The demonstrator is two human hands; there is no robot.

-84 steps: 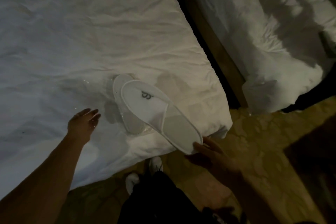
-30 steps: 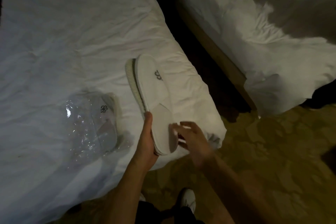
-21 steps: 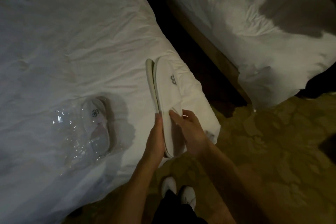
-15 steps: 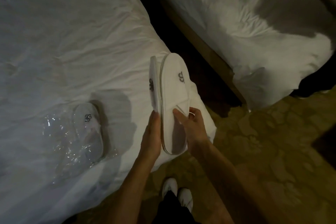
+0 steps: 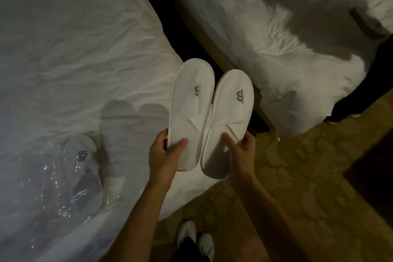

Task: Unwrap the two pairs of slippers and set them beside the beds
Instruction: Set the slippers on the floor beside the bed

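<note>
While left hand (image 5: 163, 155) and right hand (image 5: 240, 151) each pinch one unwrapped slipper (image 5: 189, 117) by the heel above the bed (image 5: 85, 59) corner, keep toes aligned, lower both flat onto the carpet (image 5: 297, 176) bedside; wrapped pair (image 5: 83, 176) stays on the bed.

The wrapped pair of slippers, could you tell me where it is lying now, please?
The wrapped pair lies on the left bed near its foot edge, left of the left hand.

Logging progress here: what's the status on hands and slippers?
Left hand grips one slipper, right hand grips the other, side by side. Second pair in plastic on the bed. Nothing in the way.
</note>
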